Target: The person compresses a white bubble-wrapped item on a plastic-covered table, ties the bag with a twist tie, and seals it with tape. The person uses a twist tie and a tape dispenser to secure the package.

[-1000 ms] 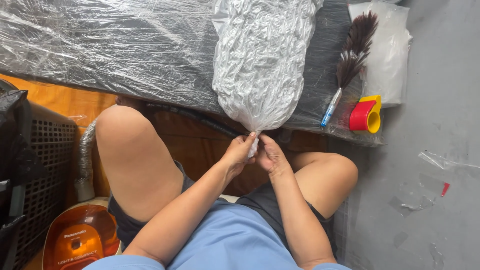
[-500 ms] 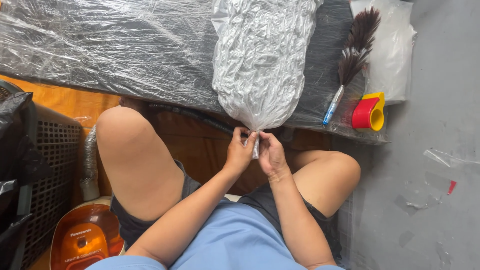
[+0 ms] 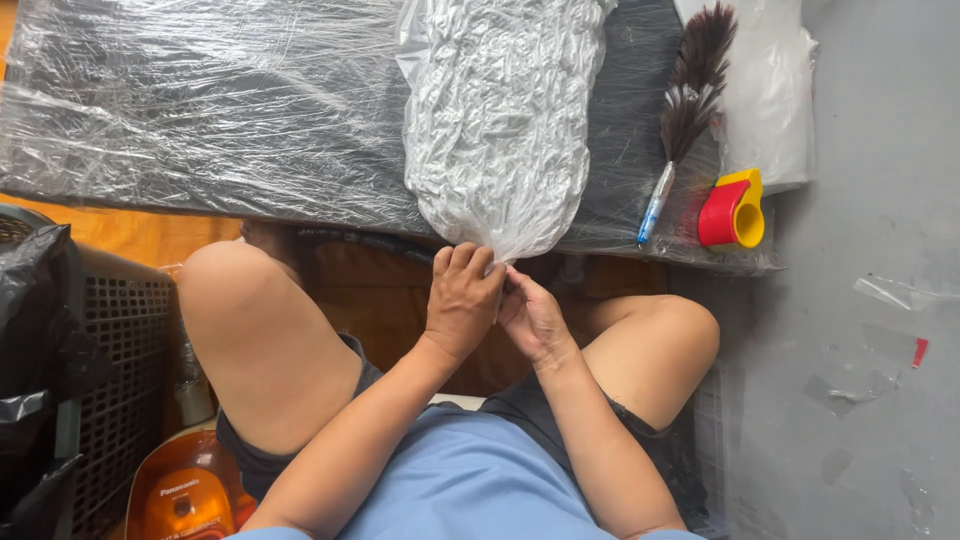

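While the person sits with both knees spread, the nearest package-like thing is the orange appliance down at 7 o'clock, rounded, with a pale printed label on its top, right beside a dark slotted crate and a black bag at 9 o'clock. Dead centre, the left hand and right hand are pressed together, both clenched on the pinched neck of the clear plastic bag, which is stuffed with crinkly white filling and lies up at 12 o'clock on the low table. That table is dark and wrapped in clear film. Over at 2 o'clock there's a brown feather duster with a blue-and-white handle, a red and yellow tape dispenser just beside it, and a white bag behind them. Scraps of clear tape sit on the grey floor at 3 o'clock.

Compared with half a second back, the left hand's fingers have curled further over the neck, hiding the little white bit that showed between the hands. The bag itself hasn't shifted.
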